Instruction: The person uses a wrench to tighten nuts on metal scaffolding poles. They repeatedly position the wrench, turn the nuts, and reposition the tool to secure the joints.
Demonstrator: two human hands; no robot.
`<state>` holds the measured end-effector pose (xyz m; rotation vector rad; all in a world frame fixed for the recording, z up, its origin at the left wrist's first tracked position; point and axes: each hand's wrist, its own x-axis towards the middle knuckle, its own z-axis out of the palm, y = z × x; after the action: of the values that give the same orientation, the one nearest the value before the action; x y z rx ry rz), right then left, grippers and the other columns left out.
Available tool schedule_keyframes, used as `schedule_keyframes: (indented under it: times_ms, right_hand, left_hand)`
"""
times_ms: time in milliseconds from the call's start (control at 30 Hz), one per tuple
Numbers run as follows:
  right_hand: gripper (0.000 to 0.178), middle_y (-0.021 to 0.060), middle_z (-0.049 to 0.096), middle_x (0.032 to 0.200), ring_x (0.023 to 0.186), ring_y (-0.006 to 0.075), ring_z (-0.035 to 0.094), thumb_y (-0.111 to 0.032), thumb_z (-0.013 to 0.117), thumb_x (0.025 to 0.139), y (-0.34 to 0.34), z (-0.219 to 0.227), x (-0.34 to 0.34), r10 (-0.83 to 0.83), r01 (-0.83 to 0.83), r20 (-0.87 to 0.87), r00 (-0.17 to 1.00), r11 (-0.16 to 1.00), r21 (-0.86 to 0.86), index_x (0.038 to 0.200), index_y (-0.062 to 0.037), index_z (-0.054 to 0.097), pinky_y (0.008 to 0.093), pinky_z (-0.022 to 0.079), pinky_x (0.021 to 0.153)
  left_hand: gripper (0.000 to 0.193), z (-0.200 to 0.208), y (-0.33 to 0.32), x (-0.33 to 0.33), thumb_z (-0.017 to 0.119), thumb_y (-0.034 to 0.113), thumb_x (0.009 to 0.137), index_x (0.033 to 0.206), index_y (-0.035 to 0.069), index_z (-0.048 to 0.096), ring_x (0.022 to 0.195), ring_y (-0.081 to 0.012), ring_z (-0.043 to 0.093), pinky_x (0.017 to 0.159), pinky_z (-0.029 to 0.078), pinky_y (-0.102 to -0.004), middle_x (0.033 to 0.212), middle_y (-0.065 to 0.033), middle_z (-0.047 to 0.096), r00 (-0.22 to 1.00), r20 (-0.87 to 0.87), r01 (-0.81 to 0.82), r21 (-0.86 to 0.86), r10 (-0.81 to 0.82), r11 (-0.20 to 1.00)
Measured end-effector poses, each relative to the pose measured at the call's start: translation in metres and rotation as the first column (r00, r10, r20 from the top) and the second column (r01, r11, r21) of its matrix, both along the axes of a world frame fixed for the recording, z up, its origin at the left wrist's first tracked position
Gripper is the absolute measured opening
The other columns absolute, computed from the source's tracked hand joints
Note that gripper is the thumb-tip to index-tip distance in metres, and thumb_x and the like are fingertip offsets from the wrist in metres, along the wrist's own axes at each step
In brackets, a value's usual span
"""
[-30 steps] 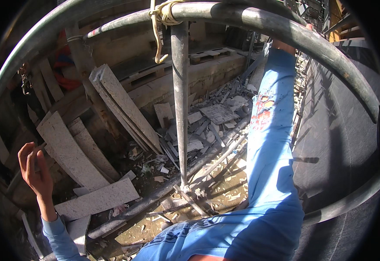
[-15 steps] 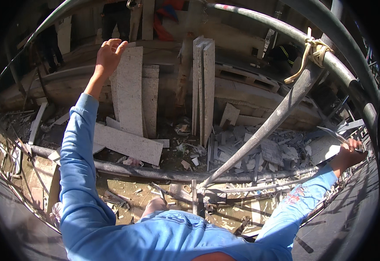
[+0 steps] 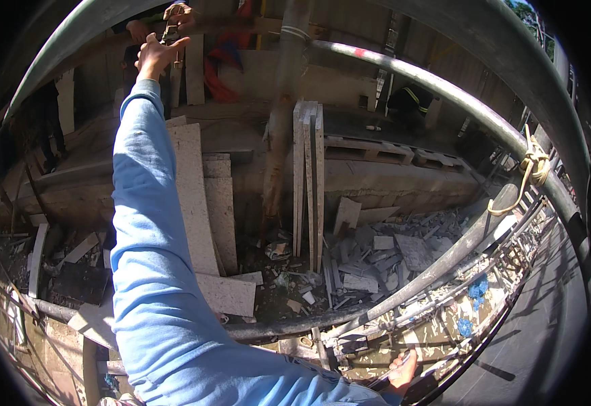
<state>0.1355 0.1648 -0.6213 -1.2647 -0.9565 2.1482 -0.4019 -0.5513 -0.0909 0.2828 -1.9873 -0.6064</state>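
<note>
Rubble [image 3: 414,252] fronts the ledge [image 3: 390,176]; left hand [image 3: 152,59] seems splayed, grip of right hand [image 3: 404,374] unclear.

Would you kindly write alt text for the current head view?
The blue-sleeved wearer's left hand is raised near another person's hand at upper left; the right hand is low. Beyond metal pipes, pale boards lean near scattered rubble.

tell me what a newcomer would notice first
The eye would likely land on the light-blue left sleeve, rising to the upper left, where the left hand is close to another person's hands. Next come pale slabs standing upright near the centre, with rubble to their lower right.
</note>
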Motion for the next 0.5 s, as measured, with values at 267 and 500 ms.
schedule_keyframes:
  times_ms: [267,500]
  right_hand:
    - [0.024,-0.0026,0.046,0.066,0.044,0.0072,0.036,-0.039,0.065,0.091,-0.046,0.038,-0.028,-0.099,0.034,0.175,0.98,0.939,0.341,0.093,-0.0203,0.049,0.0241,0.027,0.035]
    - [0.023,-0.0016,0.054,0.067,0.047,0.0062,0.043,-0.018,0.074,0.088,-0.113,0.084,-0.067,0.136,-0.171,0.103,0.985,0.804,0.57,0.103,-0.0103,0.059,0.022,0.03,0.037]
  left_hand:
    - [0.065,0.007,-0.069,-0.034,0.07,0.063,0.077,0.128,0.022,0.065,0.114,-0.0313,0.064,0.094,0.051,-0.042,0.122,-0.0108,0.068,0.994,-0.047,0.098,-0.085,-0.102,0.992]
    - [0.049,-0.102,0.053,0.032,0.072,0.037,0.086,0.13,0.017,0.066,0.09,-0.0177,0.071,0.083,0.054,-0.0336,0.096,-0.0082,0.075,0.857,-0.319,0.424,-0.01,-0.405,0.906]
